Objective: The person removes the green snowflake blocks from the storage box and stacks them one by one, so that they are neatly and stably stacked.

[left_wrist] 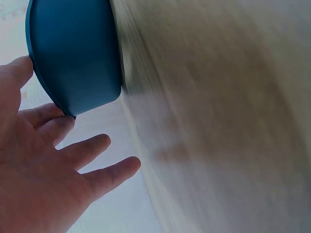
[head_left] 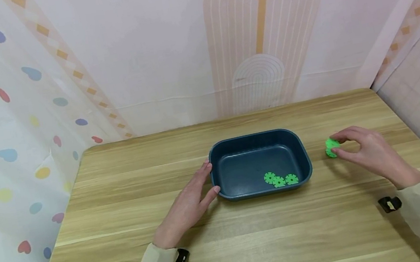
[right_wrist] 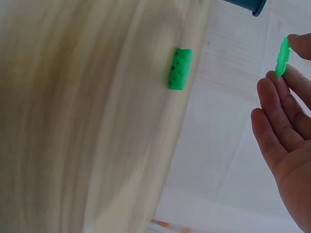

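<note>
My left hand [head_left: 183,212] rests against the left end of a dark blue rectangular basin [head_left: 252,196], its fingers and thumb spread and touching the rim. In the left wrist view, fingertips of the left hand [left_wrist: 43,165] meet the basin's edge [left_wrist: 75,58], while two other fingers stretch out free. To the right of the basin, my right hand [head_left: 373,157] pinches a thin green notched disc [right_wrist: 283,57] between thumb and fingers. Just below it on the table stands a small green stack [right_wrist: 180,69], apparently of similar discs. Inside the basin, three green notched discs [head_left: 278,181] lie near the front right corner.
The wood-grain table [head_left: 127,186] carries the basin in its middle. Patterned cloth [head_left: 155,52] hangs behind and along both sides, meeting the table's back edge. A small black device [head_left: 181,258] sits at each wrist.
</note>
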A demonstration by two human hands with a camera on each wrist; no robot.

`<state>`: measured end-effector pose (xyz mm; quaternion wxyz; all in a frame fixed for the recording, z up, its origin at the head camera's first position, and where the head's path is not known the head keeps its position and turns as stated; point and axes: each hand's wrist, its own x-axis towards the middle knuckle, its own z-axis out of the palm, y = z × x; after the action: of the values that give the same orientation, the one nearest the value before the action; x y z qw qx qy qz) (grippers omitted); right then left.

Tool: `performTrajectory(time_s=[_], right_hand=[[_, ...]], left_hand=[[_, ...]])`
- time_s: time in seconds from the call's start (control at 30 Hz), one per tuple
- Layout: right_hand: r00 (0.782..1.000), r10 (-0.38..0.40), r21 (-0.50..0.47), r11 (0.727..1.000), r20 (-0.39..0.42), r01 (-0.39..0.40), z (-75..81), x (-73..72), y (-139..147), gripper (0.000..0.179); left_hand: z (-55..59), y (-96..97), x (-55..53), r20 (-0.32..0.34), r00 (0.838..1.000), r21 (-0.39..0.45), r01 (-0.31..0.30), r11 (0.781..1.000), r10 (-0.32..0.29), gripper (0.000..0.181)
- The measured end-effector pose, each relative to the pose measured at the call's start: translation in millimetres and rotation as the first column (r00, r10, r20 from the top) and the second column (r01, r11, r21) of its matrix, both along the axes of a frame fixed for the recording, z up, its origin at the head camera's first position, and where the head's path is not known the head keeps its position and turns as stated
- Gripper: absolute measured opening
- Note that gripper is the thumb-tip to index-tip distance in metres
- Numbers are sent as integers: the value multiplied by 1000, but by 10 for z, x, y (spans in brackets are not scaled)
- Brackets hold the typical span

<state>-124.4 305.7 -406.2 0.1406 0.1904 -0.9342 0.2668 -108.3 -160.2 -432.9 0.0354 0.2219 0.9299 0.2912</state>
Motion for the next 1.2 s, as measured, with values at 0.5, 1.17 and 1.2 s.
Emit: performTrajectory(time_s=[0.5, 1.17, 1.2], right_hand=[[999, 1, 38, 999, 47, -3, -67, -27, 73, 29], [975, -14, 94, 996, 223, -7, -120, -146, 129, 32], [971, -15, 93, 996, 238, -8, -121, -152, 130, 33]], left_hand=[[3, 7, -4, 3, 1000, -17, -10, 1000, 10, 69], [15, 4, 2, 15, 1000, -21, -9, 1000, 10, 68], [15, 3, 2, 13, 1000, -20, -9, 1000, 9, 68]])
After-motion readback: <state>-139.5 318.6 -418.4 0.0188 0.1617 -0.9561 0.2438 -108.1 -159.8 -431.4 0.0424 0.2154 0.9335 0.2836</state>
